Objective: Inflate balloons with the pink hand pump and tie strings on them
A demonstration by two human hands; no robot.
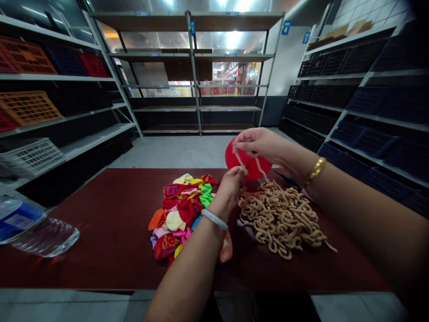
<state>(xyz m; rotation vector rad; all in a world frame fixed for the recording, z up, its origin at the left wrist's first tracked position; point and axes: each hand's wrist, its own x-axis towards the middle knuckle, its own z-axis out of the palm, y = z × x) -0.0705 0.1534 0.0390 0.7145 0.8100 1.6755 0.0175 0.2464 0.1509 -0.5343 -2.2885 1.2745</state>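
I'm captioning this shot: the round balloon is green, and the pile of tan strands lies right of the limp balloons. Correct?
Not quite: the round balloon behind the right hand is red, not green, as the head view shows. The tan strands do lie right of the limp balloons.

Blue sign (286,27) beside the rack's upper right corner: numeral appears to be 4. Blue sign on the centre post (192,27): apparently 3, blurred. Shelf-edge labels (142,14), bottle label (20,220) and printed red balloon (166,247): illegible.
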